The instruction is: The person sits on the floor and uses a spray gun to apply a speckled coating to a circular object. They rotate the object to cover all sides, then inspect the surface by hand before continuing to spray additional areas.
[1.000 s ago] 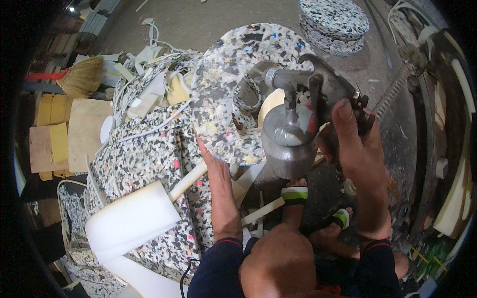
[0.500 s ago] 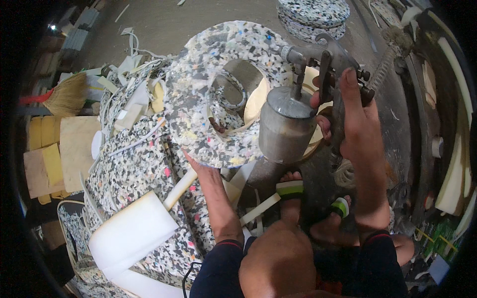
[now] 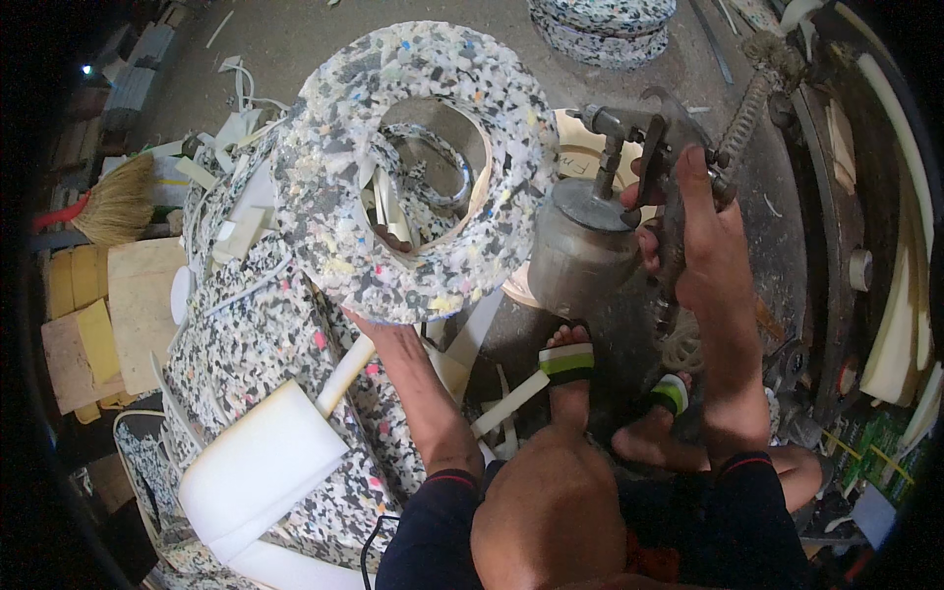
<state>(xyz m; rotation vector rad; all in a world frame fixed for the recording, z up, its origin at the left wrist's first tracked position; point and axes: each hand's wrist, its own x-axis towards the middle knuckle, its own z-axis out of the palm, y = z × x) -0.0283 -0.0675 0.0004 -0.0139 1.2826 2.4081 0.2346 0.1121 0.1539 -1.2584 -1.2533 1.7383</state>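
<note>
Black-and-white foam ring seems light, soft; left fingers suitably grip its rim. Right fingers clasp grey metal spray gun.

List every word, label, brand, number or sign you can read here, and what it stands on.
Pale round board behind the spray gun: a few dark marks, too small and blurred to read surely.
Speckled foam ring and spray gun: no legible text.
</note>
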